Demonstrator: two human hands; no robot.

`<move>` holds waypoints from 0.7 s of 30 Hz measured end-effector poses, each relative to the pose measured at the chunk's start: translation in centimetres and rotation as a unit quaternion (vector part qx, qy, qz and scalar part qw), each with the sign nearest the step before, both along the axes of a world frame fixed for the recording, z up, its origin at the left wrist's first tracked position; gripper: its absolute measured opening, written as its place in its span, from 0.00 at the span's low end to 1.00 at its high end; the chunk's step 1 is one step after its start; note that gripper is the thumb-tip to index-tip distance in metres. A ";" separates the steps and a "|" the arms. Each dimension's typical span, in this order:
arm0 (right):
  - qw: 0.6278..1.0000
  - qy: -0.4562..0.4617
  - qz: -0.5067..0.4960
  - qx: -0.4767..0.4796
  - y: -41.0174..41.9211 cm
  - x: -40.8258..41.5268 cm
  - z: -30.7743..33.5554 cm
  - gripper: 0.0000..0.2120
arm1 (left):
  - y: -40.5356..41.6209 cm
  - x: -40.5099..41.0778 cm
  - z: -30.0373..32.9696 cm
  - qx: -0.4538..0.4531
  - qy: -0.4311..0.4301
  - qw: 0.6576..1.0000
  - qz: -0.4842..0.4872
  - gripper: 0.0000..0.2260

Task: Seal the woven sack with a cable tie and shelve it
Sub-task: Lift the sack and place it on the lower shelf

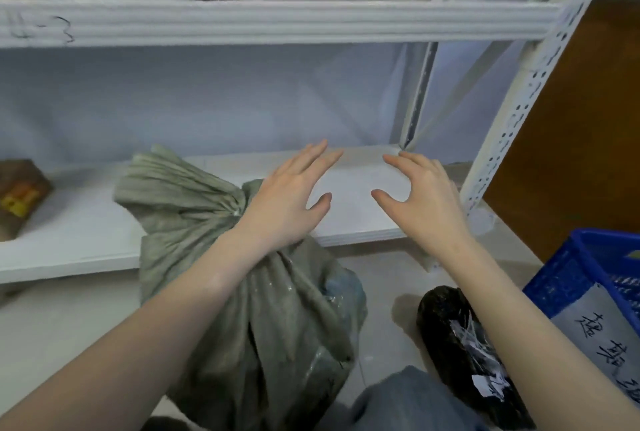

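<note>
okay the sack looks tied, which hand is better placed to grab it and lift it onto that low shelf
Left, probably. The left hand is open right beside the woven sack's cinched neck; the right hand hangs open over the bare lower shelf, well clear of it.

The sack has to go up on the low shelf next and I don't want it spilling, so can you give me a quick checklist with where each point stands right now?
1. Neck of the woven sack gathered and cinched: ok, a pale tie shows at the bunched neck.
2. Tie pulled fully tight and locked: cannot tell, too small and partly hidden by the left hand.
3. Landing spot on the lower shelf: ok, bare board shows right of the sack's neck.
4. Hands free to take a grip: ok, left hand and right hand are both open and hold nothing.
5. Sack's body off the floor: not ok, only its neck leans onto the shelf.
</note>
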State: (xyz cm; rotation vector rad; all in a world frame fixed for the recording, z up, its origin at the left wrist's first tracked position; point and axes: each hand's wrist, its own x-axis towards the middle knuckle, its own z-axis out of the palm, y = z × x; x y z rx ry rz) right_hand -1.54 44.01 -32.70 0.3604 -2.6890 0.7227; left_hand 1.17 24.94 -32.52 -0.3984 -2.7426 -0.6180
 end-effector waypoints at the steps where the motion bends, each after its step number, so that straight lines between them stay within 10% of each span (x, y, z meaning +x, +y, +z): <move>1: 1.000 0.003 0.008 -0.001 -0.9 0.2 0.5 0.26 | -1.1 0.4 0.3 0.005 0.006 1.000 0.008 0.27; 21: 0.992 -0.005 0.123 -0.022 -14.3 2.1 0.5 0.26 | -14.2 5.6 -0.6 0.098 0.034 0.987 0.122 0.26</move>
